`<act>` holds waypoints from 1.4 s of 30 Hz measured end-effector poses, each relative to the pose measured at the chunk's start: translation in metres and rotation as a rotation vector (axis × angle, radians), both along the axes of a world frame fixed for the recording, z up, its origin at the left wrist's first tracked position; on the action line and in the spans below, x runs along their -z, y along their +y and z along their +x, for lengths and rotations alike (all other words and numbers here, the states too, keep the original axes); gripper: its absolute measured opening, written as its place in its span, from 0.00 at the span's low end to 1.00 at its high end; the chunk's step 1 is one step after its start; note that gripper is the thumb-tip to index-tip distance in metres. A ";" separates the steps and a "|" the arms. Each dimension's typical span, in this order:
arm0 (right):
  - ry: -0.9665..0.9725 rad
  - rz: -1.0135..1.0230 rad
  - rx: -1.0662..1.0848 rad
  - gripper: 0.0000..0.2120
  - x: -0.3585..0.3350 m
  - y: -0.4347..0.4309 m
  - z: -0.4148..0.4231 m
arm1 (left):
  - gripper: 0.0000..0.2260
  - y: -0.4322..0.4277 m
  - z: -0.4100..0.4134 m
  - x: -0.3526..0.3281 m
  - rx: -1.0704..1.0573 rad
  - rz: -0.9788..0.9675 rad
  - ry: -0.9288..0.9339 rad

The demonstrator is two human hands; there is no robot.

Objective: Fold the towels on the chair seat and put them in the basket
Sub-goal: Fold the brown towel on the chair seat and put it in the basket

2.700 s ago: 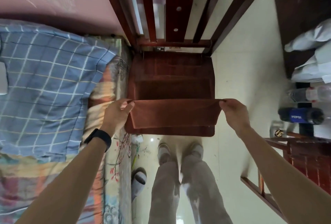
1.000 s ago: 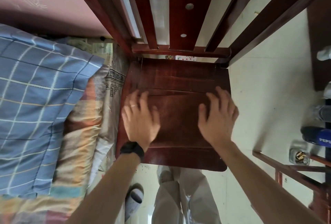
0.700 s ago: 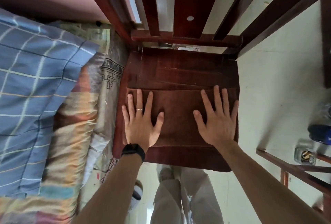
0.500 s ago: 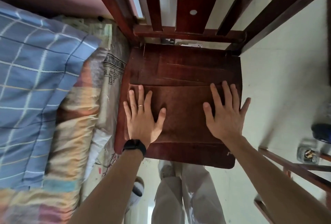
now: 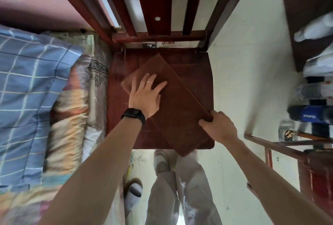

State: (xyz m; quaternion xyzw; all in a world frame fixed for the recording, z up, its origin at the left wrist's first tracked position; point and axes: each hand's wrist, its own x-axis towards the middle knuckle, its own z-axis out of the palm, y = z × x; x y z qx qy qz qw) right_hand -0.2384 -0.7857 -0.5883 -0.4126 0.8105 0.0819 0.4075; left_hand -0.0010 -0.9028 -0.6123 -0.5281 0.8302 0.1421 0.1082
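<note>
Head view | left hand (image 5: 145, 93) flat, fingers spread, pressing folded brown towel (image 5: 173, 109) | right hand (image 5: 219, 125) pinching its near-right edge | towel lies askew on chair seat (image 5: 198, 70), corner overhanging front | bed (image 5: 36, 89) just left

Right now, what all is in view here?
chair: one, dark red wood, centre
towel: one, brown, folded, askew on its seat
pillow: one, blue checked, left
Pepsi bottle: one, dark blue, right
slipper: one, grey, floor below the seat
watch: one, black, left wrist
ring: one, gold, on a finger
left hand: one, flat on the towel
right hand: one, gripping the towel's near-right edge
</note>
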 end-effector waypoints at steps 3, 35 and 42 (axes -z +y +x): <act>-0.411 0.124 0.325 0.22 0.000 0.050 0.019 | 0.23 0.025 -0.013 -0.014 -0.307 -0.007 0.108; -0.480 -0.229 0.703 0.10 -0.035 0.173 0.045 | 0.12 0.272 0.025 -0.070 -1.316 0.540 0.961; -0.569 -0.244 0.713 0.04 -0.095 0.220 0.047 | 0.09 0.310 0.040 -0.126 -1.334 0.677 0.929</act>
